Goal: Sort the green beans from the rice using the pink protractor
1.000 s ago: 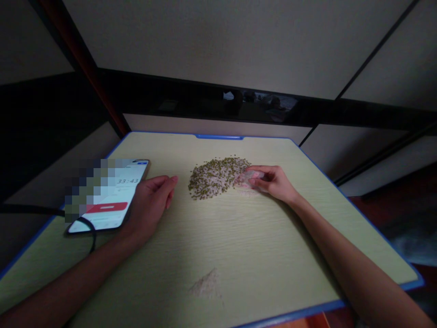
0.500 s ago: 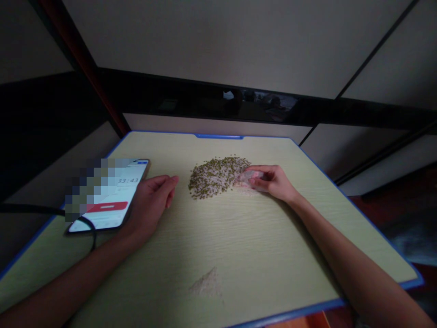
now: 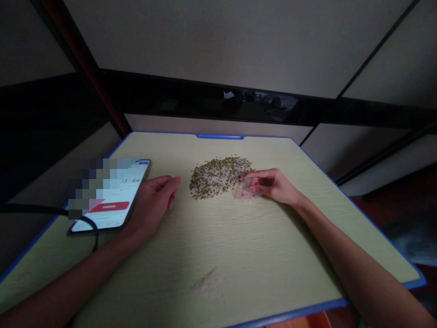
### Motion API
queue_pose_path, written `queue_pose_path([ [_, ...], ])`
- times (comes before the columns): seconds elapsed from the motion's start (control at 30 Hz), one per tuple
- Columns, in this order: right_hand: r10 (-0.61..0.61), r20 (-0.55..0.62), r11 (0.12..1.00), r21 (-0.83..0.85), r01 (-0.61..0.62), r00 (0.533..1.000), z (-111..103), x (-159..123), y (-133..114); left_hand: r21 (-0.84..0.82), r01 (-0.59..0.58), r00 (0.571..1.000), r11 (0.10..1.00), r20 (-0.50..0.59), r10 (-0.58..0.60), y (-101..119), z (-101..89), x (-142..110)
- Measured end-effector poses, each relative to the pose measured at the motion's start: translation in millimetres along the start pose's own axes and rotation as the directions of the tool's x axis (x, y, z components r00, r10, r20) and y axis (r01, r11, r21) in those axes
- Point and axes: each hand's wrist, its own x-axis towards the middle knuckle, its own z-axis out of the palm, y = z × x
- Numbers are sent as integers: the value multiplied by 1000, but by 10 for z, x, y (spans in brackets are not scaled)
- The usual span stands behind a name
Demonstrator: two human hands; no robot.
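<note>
Dim, and dim nearly everywhere! The surface (image 3: 273, 246) caught a soft, pale light toward its far end, then sank into murk at lower left. The phone (image 3: 111, 196) glowed brightest of all, part of it swallowed by blocky pixels. A soft shadow ran along the right arm (image 3: 327, 234), the glossy strip (image 3: 205, 102) gave back faint reflections, the pile (image 3: 218, 177) smeared its fine grain, and wide-lens stretch pulled at the edges.

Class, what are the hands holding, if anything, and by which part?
The right hand pinches a clear plastic piece by its right side; nothing shows in the left hand.
</note>
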Motion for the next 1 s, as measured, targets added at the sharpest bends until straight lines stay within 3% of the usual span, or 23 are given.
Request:
queue_pose_path([
  [0.17, 29, 27, 1000, -11, -28, 999, 23, -24, -33, 35, -6, 1000, 999, -9, 6, 17, 8, -3],
  [0.43, 27, -155, 990, -133, -48, 988, 115, -19, -13, 41, -8, 1000, 999, -20, 9, 66, 30, -16],
  [0.7, 23, -244, 983, -172, -67, 970, 96, -19, -52, 32, -3, 1000, 999, -14, 4, 63, 17, -31],
  [1.0, 50, -266, 987, -134, -89, 963, 44, -8, -20, 47, -3, 1000, 999, -15, 4, 85, 31, -40],
])
